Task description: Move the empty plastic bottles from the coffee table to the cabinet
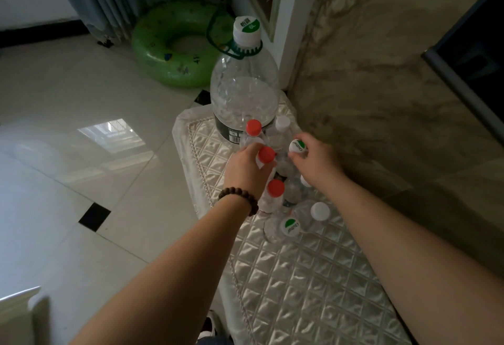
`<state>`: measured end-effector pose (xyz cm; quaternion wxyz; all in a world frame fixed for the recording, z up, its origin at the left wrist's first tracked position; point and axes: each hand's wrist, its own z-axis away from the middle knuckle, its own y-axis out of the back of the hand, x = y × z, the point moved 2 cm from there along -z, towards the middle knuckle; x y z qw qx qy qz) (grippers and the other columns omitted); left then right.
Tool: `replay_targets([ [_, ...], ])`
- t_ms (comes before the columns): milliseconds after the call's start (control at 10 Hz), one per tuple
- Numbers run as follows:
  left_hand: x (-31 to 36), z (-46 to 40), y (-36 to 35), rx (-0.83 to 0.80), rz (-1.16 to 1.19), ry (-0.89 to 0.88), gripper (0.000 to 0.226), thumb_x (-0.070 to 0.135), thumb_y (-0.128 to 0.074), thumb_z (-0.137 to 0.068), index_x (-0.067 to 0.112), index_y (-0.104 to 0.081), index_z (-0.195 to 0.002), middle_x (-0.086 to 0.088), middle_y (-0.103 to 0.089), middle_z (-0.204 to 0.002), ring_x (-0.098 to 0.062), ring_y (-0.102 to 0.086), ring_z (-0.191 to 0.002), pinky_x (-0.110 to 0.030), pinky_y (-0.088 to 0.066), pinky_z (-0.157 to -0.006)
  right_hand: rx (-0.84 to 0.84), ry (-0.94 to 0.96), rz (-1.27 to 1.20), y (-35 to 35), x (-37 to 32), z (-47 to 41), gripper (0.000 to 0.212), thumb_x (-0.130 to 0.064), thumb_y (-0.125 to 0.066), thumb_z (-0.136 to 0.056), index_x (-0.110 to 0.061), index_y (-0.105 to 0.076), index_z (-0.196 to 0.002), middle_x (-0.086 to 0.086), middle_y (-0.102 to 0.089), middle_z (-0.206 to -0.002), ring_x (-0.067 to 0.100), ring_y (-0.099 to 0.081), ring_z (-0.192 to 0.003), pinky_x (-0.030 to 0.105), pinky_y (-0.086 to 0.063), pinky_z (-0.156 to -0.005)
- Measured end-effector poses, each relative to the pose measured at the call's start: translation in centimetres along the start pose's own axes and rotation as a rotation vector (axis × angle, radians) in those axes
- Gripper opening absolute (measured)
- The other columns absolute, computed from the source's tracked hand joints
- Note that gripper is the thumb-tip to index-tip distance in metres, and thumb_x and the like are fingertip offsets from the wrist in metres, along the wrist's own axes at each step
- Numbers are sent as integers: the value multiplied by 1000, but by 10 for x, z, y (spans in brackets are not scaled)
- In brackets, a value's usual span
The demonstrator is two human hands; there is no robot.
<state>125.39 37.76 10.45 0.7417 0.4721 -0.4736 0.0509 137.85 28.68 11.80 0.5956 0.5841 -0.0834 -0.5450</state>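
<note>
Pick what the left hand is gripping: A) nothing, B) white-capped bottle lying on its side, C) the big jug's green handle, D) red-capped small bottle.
D: the left hand is wrapped around a small bottle with a red cap, which pokes out above the fingers.

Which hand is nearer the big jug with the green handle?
Left. The left hand, gripping a red-capped bottle, sits just below the big jug; the right hand is farther off, lower right.
</note>
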Motion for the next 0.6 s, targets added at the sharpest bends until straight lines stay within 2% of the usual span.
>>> replay_targets([
  [300,-5,1,0,-8,14,4,32,31,-67,-84,20,-60,-113,-2,-63,-107,-21,-58,-98,-31,-46,-81,-20,18,10,-5,-3,0,40,-31,-58,-91,-24,-49,-129,11,-60,-120,29,-58,-109,48,-53,-88],
  [400,-7,2,1,-54,6,43,49,35,-68,-83,21,-52,-127,-4,-61,-119,-22,-56,-107,-29,-44,-85,-42,14,4,-4,-4,3,48,-32,-61,-90,-24,-46,-134,11,-59,-126,29,-56,-115,47,-51,-93],
  [500,-9,5,4,-68,8,36,60,39,-68,-83,23,-44,-136,-5,-57,-126,-23,-53,-114,-28,-40,-87,-47,18,-39,-1,-3,8,60,-37,-63,-87,-28,-39,-141,9,-54,-135,27,-51,-123,44,-47,-99],
  [600,-3,12,15,-73,-11,20,65,45,-62,-85,24,-37,-141,-2,-47,-138,-20,-45,-124,-27,-36,-94,-23,43,-54,8,-2,23,63,-41,-60,-89,-29,-33,-144,5,-47,-143,25,-46,-130,41,-43,-103],
])
